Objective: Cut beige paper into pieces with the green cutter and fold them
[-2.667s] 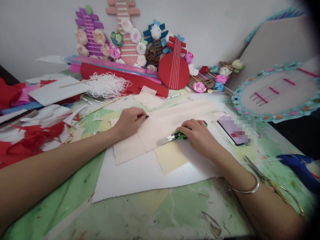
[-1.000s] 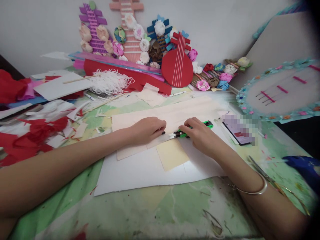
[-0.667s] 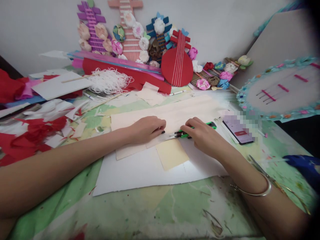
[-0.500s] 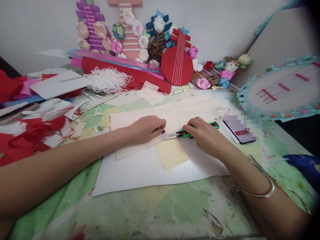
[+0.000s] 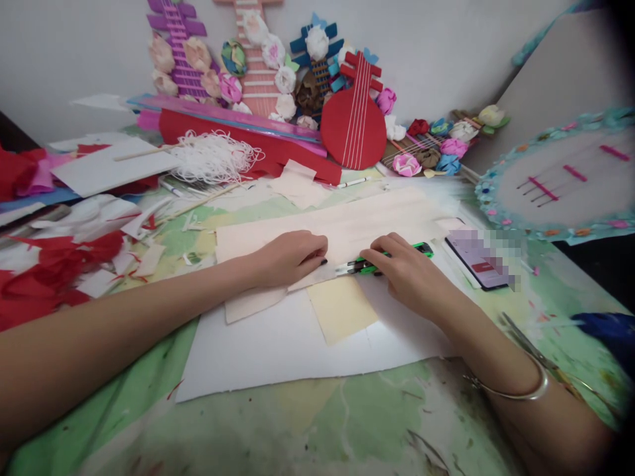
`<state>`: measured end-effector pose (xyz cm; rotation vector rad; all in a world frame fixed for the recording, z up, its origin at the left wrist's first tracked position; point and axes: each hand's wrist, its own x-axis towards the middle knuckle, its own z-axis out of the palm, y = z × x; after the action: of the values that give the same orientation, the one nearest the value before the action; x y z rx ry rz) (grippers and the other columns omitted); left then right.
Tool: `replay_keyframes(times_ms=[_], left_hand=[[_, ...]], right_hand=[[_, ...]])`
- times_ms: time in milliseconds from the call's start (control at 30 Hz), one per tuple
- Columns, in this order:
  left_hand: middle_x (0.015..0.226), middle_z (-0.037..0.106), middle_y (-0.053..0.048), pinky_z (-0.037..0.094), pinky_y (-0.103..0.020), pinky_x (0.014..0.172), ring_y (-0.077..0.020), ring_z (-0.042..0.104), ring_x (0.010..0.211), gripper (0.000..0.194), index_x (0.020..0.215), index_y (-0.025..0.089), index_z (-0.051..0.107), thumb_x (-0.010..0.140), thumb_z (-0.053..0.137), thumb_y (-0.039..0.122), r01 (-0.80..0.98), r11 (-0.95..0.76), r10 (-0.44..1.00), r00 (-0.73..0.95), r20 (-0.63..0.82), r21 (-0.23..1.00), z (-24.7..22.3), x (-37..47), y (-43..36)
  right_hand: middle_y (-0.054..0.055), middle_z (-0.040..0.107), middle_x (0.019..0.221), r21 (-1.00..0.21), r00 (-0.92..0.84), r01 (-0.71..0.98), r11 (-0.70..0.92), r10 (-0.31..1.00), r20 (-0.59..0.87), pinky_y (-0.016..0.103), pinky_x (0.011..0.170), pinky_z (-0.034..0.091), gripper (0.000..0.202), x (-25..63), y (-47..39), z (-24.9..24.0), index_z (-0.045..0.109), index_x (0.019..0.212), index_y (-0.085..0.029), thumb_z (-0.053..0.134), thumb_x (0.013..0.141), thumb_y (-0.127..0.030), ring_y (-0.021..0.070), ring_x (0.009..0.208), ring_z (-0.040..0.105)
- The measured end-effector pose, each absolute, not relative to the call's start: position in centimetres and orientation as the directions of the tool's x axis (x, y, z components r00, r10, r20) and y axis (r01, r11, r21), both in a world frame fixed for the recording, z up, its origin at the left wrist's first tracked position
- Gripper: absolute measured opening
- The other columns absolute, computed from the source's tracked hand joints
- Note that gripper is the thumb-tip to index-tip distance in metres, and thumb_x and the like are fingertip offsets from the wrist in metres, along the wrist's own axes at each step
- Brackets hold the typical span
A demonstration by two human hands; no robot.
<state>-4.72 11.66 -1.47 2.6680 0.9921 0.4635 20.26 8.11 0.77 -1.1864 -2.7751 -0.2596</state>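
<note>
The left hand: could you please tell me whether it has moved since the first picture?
Yes: the left hand has moved rightward and nearer the person, judged against the red lute.

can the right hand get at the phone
Likely yes: the phone lies close to the right hand, with only flat white paper and the back end of the green cutter it grips between; that cutter might need setting down.

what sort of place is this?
Probably a craft workspace: a red lute-shaped model leans at the back, a tangle of white string lies nearby, and the right hand holds a green-and-black cutter.
</note>
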Motion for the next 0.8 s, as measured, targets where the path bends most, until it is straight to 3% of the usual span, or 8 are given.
replay_keyframes(times_ms=[200,800], left_hand=[[0.073,0.056,-0.002,0.034,-0.028,0.064,-0.0155,0.048,0.068,0.012,0.082,0.018,0.049,0.091,0.045,0.023,0.596,-0.724,0.68,0.701,0.216,0.346,-1.49,-4.72,11.62],[0.071,0.056,-0.001,0.034,-0.027,0.063,-0.0146,0.048,0.066,0.012,0.082,0.018,0.052,0.09,0.047,0.026,0.567,-0.753,0.651,0.714,0.257,0.334,-1.84,-4.77,11.83]], right_hand=[[0.014,0.059,0.098,0.032,-0.675,0.73,0.682,0.714,0.186,0.035,0.076,0.042,0.046,20.98,8.27,0.53,0.062,0.108,-0.015,0.038,0.076,0.007,0.0262,0.097,0.05],[0.014,0.061,0.098,0.027,-0.664,0.742,0.67,0.729,0.167,0.033,0.074,0.04,0.038,20.6,7.81,0.65,0.062,0.106,-0.015,0.039,0.081,0.003,0.0256,0.096,0.052]])
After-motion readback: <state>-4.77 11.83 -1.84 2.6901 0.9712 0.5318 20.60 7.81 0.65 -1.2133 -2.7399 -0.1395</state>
